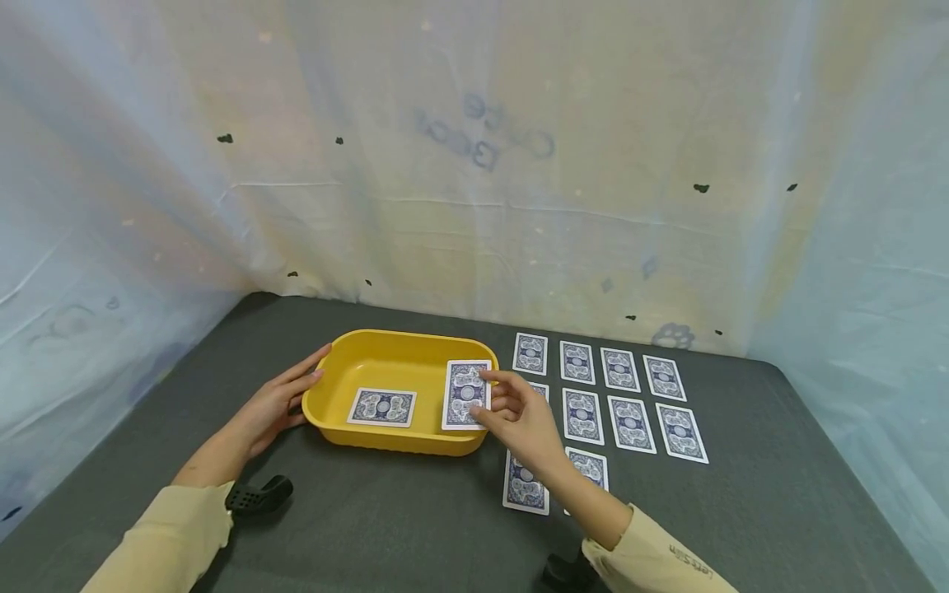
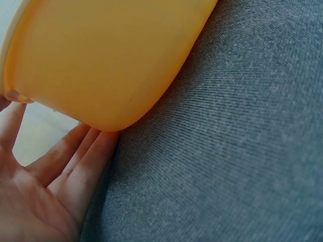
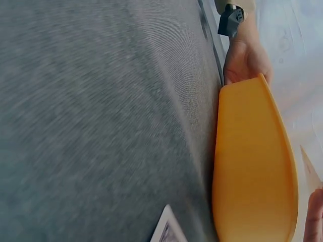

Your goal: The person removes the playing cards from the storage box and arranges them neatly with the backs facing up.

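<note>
A yellow plastic tub (image 1: pixel 400 441) stands on the dark cloth. My left hand (image 1: pixel 270 408) holds its left end, thumb at the rim; in the left wrist view, the other fingers (image 2: pixel 91 161) lie against the outer wall low down. Over the tub's right end, my right hand (image 1: pixel 522 416) pinches a playing card (image 1: pixel 463 395) by its right edge, blue patterned back towards the head camera. In the right wrist view, that card (image 3: pixel 310 169) stands above the rim. Another playing card (image 1: pixel 381 408) lies back up inside the tub.
Right of the tub, several face-down cards (image 1: pixel 582 416) lie in rows, some partly hidden by my right hand and forearm. A nearer card (image 1: pixel 525 486) lies beside that forearm. A pale, translucent sheet (image 1: pixel 482 247) hangs behind the table and along both sides.
</note>
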Demonstrator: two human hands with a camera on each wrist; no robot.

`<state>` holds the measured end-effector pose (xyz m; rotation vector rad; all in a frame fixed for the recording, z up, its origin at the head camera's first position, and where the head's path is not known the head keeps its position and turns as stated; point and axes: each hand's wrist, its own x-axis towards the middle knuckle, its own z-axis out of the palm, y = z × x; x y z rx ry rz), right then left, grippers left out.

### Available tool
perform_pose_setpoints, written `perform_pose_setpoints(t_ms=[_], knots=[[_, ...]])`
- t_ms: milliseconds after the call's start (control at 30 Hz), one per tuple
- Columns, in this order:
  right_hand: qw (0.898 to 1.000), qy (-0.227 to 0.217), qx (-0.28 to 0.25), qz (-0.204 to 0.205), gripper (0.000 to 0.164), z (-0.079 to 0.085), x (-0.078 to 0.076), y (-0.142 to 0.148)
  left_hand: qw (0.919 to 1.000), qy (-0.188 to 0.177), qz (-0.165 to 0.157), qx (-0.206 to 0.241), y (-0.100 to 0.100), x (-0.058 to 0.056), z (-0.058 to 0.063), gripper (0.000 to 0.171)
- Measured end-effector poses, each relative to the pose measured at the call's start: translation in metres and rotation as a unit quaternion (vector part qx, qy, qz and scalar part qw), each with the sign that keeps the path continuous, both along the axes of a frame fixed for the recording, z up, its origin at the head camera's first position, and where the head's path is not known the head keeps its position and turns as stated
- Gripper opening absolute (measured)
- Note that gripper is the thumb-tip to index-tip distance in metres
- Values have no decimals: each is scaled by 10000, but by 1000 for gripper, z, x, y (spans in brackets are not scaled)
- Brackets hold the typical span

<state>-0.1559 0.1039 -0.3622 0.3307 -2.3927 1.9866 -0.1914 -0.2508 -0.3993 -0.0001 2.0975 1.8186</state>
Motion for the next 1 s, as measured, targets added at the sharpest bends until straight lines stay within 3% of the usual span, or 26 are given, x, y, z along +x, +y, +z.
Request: perform_pose_setpoints(t_ms=[400, 800, 1000], knots=[[9992, -48, 13, -406, 46, -4, 8, 31, 10000, -3, -22, -61, -1, -1, -1, 70], [9981, 288, 278, -469, 46, -5, 19, 62, 10000, -14, 25, -56, 0, -2, -1, 70], [9974, 200, 381, -576, 46, -4, 24, 74, 9999, -83, 67, -67, 0, -2, -1, 71]])
